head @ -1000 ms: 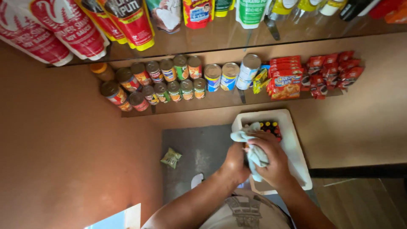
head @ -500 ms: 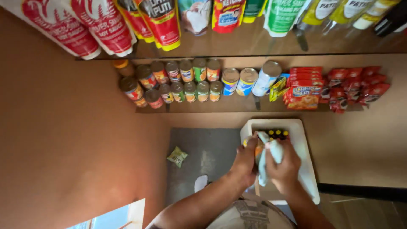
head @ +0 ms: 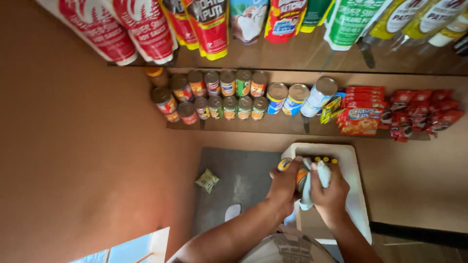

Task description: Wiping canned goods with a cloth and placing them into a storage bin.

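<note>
Head view, looking steeply down past shelves to the floor.

Left hand (head: pixel 284 182) – fingers wrapped around a small can (head: pixel 292 171) with an orange and yellow label, held on its side above the near edge of a white tray (head: pixel 352 160). The can's metal end faces up and to the left.

Right hand (head: pixel 330 192) – closed on a pale cloth (head: pixel 312 181), pressing it against the right side of the can. The cloth bunches between the two hands and hangs a little below them.

White tray – rectangular, rounded corners, lying under the hands. Inside it, just beyond the cloth, a row of dark bottles with yellow caps (head: pixel 323 159); only the tops show.

Grey mat (head: pixel 239 182) – on the floor to the left of the tray. On it lie a small green packet (head: pixel 207 180) and, nearer the person, a white scrap (head: pixel 232 212).

Lower shelf (head: pixel 292 127) – two rows of small cans (head: pixel 214 95) with mixed red, orange and green labels at the left; three larger tins (head: pixel 298 97) in blue and yellow at the middle; red boxes (head: pixel 361 104) stacked beside them; red sachets (head: pixel 419 112) at the right.

Upper shelf (head: pixel 292 61) – red-and-white pouches (head: pixel 131 24) at the left, then tall bottles and pouches in red, green and yellow along the edge.

Brown wall (head: pixel 83 146) – fills the left side of the view.
</note>
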